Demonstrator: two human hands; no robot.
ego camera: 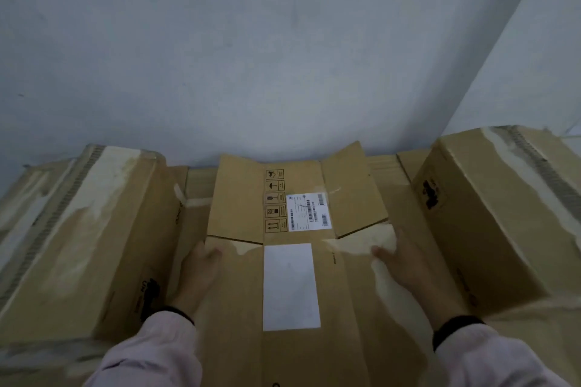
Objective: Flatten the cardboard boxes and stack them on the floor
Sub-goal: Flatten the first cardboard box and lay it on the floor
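A flattened brown cardboard box [239, 308] lies in the middle, running away from me, with a blank white label and a barcode label [309, 212] on its top face. Its far flaps [235, 201] spread out toward the wall. My left hand [199, 276] grips the box's left edge, thumb on top. My right hand [405, 270] grips the right edge near torn tape. An unflattened taped box [88, 242] stands to the left, and another upright box [493, 214] stands to the right.
More flat cardboard [386, 173] lies underneath, behind and between the boxes. A pale wall [251, 56] rises directly behind, with a corner at the right [503, 41]. The standing boxes hem in the flattened one on both sides.
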